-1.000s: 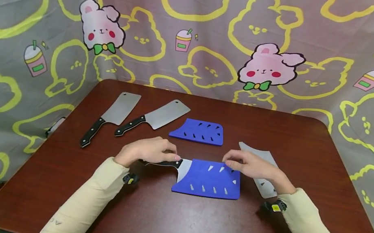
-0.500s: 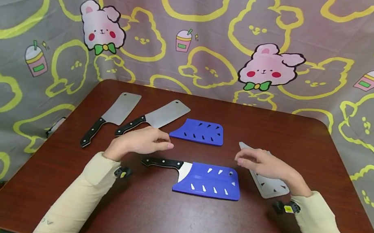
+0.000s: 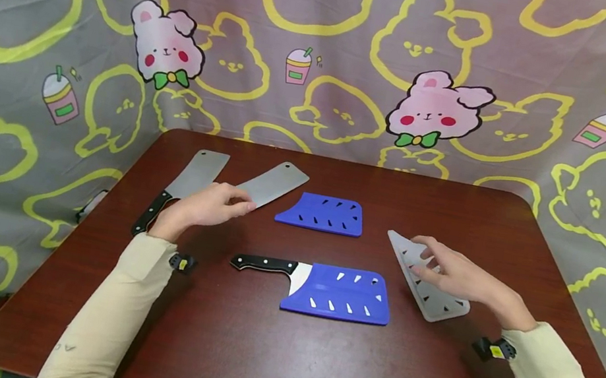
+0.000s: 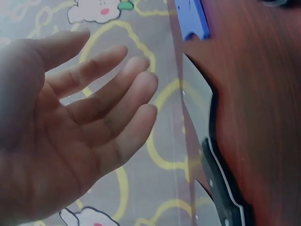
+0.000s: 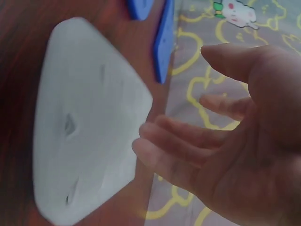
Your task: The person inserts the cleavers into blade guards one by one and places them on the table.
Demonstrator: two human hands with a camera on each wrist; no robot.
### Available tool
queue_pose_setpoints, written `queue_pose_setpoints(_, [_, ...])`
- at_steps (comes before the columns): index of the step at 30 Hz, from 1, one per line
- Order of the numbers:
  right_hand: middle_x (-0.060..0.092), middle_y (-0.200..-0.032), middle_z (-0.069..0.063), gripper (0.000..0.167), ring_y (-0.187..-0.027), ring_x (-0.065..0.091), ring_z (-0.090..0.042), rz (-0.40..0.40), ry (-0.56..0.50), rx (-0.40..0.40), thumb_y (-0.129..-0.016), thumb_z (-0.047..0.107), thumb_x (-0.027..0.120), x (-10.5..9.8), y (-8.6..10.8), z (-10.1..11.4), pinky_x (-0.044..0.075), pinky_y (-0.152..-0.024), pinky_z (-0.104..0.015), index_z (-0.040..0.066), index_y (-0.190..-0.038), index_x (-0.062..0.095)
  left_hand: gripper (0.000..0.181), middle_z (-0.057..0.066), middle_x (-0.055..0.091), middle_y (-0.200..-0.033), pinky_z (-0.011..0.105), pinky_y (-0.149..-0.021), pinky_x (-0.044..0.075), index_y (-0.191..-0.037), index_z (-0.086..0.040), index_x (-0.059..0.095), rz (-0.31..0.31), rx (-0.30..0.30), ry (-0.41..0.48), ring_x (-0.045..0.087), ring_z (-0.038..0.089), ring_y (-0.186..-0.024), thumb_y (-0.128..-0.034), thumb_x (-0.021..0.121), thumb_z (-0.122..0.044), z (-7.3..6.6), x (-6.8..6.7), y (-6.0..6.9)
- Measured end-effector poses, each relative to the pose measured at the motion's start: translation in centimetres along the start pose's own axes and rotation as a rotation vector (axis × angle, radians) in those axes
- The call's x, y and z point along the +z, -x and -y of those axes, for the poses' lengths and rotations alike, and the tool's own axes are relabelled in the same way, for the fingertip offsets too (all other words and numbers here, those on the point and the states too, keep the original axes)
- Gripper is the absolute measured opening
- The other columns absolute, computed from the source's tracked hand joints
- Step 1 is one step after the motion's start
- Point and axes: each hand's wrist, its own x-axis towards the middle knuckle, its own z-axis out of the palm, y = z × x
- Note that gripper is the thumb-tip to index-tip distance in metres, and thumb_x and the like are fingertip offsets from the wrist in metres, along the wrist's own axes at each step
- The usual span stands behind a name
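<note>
My left hand [image 3: 213, 204] hovers over the middle cleaver [image 3: 273, 185], hiding its black handle in the head view; the left wrist view shows that handle [image 4: 221, 183] apart from the loosely bent, empty fingers. My right hand [image 3: 462, 279] is over the white slotted sheath [image 3: 429, 299], fingers loosely bent. In the right wrist view the fingertips are close to the white sheath's [image 5: 89, 117] edge; whether they touch it, I cannot tell. A cleaver with a black handle [image 3: 266, 264] lies in a blue sheath [image 3: 342, 294] between the hands.
Another cleaver [image 3: 200, 173] lies at the far left of the brown table [image 3: 309, 370], its handle partly behind my left wrist. An empty blue sheath [image 3: 326, 213] lies behind the sheathed cleaver. A patterned cloth [image 3: 352, 37] hangs behind the table.
Both hands have left the sheathed cleaver. The left moved left and back to the middle cleaver, the right moved right over the white sheath, which has shifted and turned slightly.
</note>
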Motion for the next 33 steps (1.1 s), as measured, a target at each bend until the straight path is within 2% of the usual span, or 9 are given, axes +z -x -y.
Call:
queue_pose_setpoints(4, [0.050, -0.128, -0.024, 0.065, -0.112, 0.056, -0.037, -0.008, 0.040, 0.026, -0.096, 0.033, 0.063, 0.0, 0.4, -0.4, 0.053, -0.081, -0.047, 0.009, -0.147, 0.030, 0.029, 0.009, 0.070, -0.108, 0.044, -0.086, 0.050, -0.116, -0.009, 0.067, -0.050, -0.033, 0.012, 0.062, 0.025, -0.098, -0.0998, 0.057, -0.030, 1.2, -0.1, -0.3])
queue_pose_setpoints(7, [0.046, -0.131, -0.026, 0.071, -0.115, 0.050, -0.038, -0.009, 0.073, 0.047, -0.094, 0.039, 0.064, 0.1, 0.6, -0.7, 0.050, -0.082, -0.048, 0.010, -0.148, 0.028, 0.031, 0.012, 0.068, -0.116, 0.048, -0.093, 0.048, -0.119, -0.008, 0.066, -0.070, -0.081, 0.020, 0.061, 0.029, -0.108, -0.1004, 0.056, -0.030, 1.9, 0.0, -0.5])
queue_pose_setpoints(13, [0.040, -0.133, -0.028, 0.085, -0.114, 0.043, -0.037, -0.021, 0.103, 0.092, -0.090, 0.052, 0.065, 0.4, 1.2, -1.3, 0.044, -0.082, -0.049, 0.010, -0.151, 0.023, 0.032, 0.015, 0.065, -0.120, 0.051, -0.096, 0.046, -0.121, -0.007, 0.063, -0.083, -0.163, 0.021, 0.059, 0.032, -0.112, -0.1009, 0.054, -0.030, 3.2, 0.2, -0.8])
queue_pose_setpoints(20, [0.038, -0.136, -0.032, 0.096, -0.117, 0.039, -0.044, -0.009, 0.153, 0.158, -0.085, 0.059, 0.067, 0.9, 1.7, -1.8, 0.045, -0.081, -0.053, 0.006, -0.151, 0.022, 0.030, 0.018, 0.065, -0.115, 0.049, -0.091, 0.048, -0.119, -0.004, 0.061, -0.074, -0.209, -0.045, 0.061, 0.032, -0.105, -0.1016, 0.053, -0.027, 5.0, 0.6, -0.8])
queue_pose_setpoints(24, [0.037, -0.137, -0.035, 0.097, -0.117, 0.038, -0.046, 0.015, 0.222, 0.205, -0.084, 0.060, 0.066, 1.4, 2.0, -1.8, 0.047, -0.076, -0.051, 0.003, -0.151, 0.025, 0.030, 0.020, 0.064, -0.114, 0.049, -0.089, 0.048, -0.118, -0.003, 0.060, -0.069, -0.227, -0.058, 0.061, 0.033, -0.103, -0.1010, 0.053, -0.027, 5.7, 0.7, -0.8])
queue_pose_setpoints(29, [0.043, -0.133, -0.034, 0.098, -0.109, 0.044, -0.044, 0.034, 0.348, 0.232, -0.079, 0.067, 0.066, 2.1, 2.2, -1.2, 0.048, -0.070, -0.049, 0.005, -0.148, 0.034, 0.032, 0.023, 0.062, -0.120, 0.052, -0.093, 0.046, -0.120, -0.001, 0.059, -0.071, -0.238, -0.081, 0.058, 0.037, -0.109, -0.0997, 0.056, -0.026, 6.3, 0.7, -0.8])
queue_pose_setpoints(33, [0.046, -0.129, -0.033, 0.102, -0.103, 0.046, -0.041, 0.040, 0.404, 0.254, -0.076, 0.069, 0.068, 2.4, 2.3, -0.8, 0.046, -0.069, -0.048, 0.004, -0.148, 0.035, 0.037, 0.025, 0.057, -0.128, 0.054, -0.099, 0.043, -0.124, 0.002, 0.055, -0.059, -0.252, -0.093, 0.053, 0.040, -0.119, -0.0987, 0.057, -0.025, 6.4, 0.9, -0.9])
